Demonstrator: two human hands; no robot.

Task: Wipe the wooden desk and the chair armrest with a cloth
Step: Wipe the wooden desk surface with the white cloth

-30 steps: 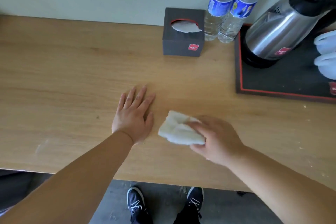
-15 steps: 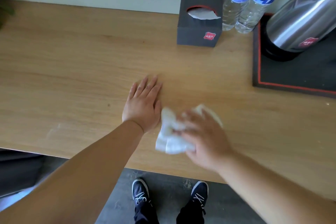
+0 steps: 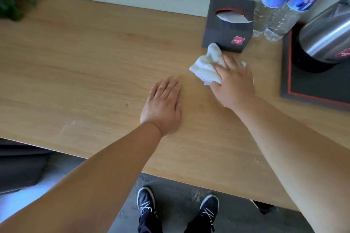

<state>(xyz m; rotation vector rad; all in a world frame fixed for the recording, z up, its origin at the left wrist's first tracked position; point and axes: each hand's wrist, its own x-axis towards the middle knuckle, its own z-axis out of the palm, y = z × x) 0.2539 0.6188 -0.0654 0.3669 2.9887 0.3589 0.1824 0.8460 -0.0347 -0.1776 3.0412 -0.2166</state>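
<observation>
The wooden desk fills most of the view. A crumpled white cloth lies on it just in front of the tissue box, and my right hand presses down on the cloth and grips it, fingers pointing toward the wall. To the left of the cloth, my left hand rests flat on the desk, palm down, fingers together, holding nothing. No chair armrest is clearly in view.
A dark tissue box stands at the back by the wall, touching the cloth's far tip. Two water bottles and a steel kettle on a dark tray are at the right. Plant leaves at far left.
My right hand has pushed the cloth away from the desk's front edge, up toward the tissue box. My left hand has stayed flat in place.
</observation>
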